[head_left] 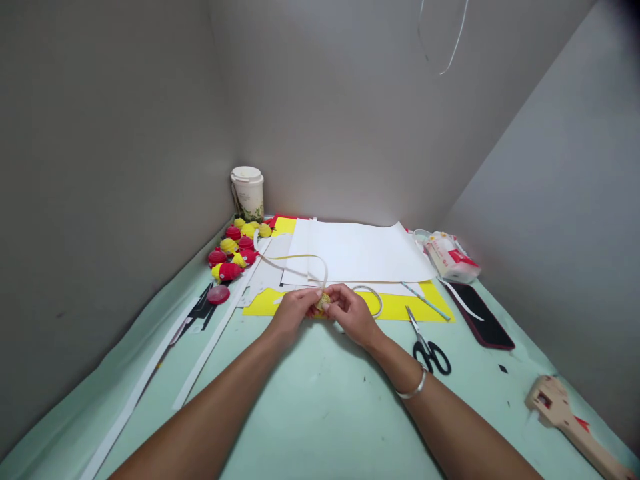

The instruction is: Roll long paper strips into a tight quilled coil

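Near the middle of the table, my left hand (295, 310) and my right hand (351, 313) meet with fingers closed on a small yellow, round, textured piece (323, 303). A long pale strip (325, 267) rises from between the fingers and loops back to the left. A further curl of strip (377, 303) shows just right of my right hand. Both thumbs press at the yellow piece, and the fingers cover much of it. Beneath and behind the hands lies a yellow sheet (400, 308).
White paper sheets (360, 250) lie at the back. Red and yellow ball-like pieces (230, 247) and a lidded cup (248, 193) stand left. To the right are scissors (425, 347), a pencil-like stick (427, 302), a phone (480, 313), a tissue pack (451, 257) and a glue gun (565, 413).
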Available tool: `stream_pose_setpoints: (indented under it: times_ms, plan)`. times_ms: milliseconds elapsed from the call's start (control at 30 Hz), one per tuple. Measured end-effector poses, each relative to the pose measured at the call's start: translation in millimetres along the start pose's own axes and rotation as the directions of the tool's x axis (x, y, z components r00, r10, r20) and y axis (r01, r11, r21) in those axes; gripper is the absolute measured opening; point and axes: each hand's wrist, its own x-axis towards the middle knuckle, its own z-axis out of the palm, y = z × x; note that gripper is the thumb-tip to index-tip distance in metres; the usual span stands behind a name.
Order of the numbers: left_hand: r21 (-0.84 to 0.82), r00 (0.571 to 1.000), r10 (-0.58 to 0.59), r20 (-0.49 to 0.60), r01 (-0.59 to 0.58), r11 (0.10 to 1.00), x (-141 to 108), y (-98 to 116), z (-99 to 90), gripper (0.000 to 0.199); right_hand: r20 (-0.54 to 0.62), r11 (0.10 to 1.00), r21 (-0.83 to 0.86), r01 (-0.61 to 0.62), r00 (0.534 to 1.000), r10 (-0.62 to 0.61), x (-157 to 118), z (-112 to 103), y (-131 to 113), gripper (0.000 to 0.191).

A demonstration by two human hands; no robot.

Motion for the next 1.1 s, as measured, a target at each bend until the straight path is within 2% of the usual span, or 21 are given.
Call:
stream_pose_setpoints:
  times_ms: [133,267,500,833,1100]
  plan:
    - [-0.03,1.0,-0.013,-0.024,0.012,0.999,1.2,1.0,0.2,0.026,0.002,1.0,-0.023,0.014,1.0,-0.014,-1.2,0.9,-2.7,0.025]
    - [-0.148,0.999,-0.009,-0.047,0.002,0.989,0.5,2.9,2.3,0.025,-0.017,1.0,-0.019,0.02,1.0,-0.02,-2.7,5.7,-5.1,0.036]
    - [-0.269,0.998,-0.045,-0.037,0.034,0.963,-1.8,2.5,7.2,0.022,-0.056,1.0,-0.008,0.023,0.998,-0.023,-4.0,7.5,-5.4,0.029]
    - [-0.242,0.999,-0.046,-0.007,0.043,0.969,-1.6,-0.8,5.4,0.028,-0.04,1.0,-0.016,0.026,0.999,-0.027,-3.6,5.0,-2.4,0.028]
    - [-0.142,0.996,-0.074,0.044,0.08,0.987,0.6,0.7,-0.3,0.028,-0.014,0.999,-0.049,0.009,1.0,-0.01,-2.0,0.0,-0.3,0.026]
